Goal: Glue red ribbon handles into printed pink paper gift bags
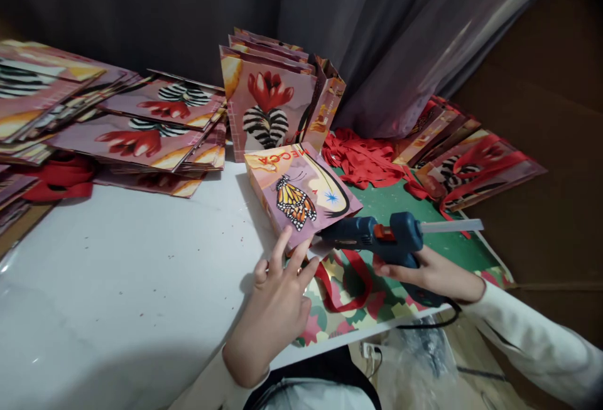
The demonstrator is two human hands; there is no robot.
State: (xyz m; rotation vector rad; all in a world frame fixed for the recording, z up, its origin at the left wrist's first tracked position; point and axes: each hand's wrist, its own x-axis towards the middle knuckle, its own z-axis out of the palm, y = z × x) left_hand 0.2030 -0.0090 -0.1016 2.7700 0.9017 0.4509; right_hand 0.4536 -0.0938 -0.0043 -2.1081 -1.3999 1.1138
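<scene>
A paper bag (325, 178) with a butterfly print and red lettering lies on its side on the table. My left hand (277, 303) has its fingers stretched out and spread, their tips touching the bag's near edge; the thumb is apart from the bag. In my right hand (433, 272) is a dark blue glue gun (377, 234), gripped by its handle, with a whitish glue stick (452, 226) sticking out of its back. The gun's nozzle is hidden at the bag's near end. A red ribbon loop (360, 291) hangs from that end, on the patterned sheet.
Flat bags (136, 140) are stacked at left, with red ribbon (59, 174) beside them. Several bags (268, 96) stand behind, near a red ribbon heap (358, 156). More bags (485, 165) lean at right. A black cord (433, 325) hangs by the table's front edge.
</scene>
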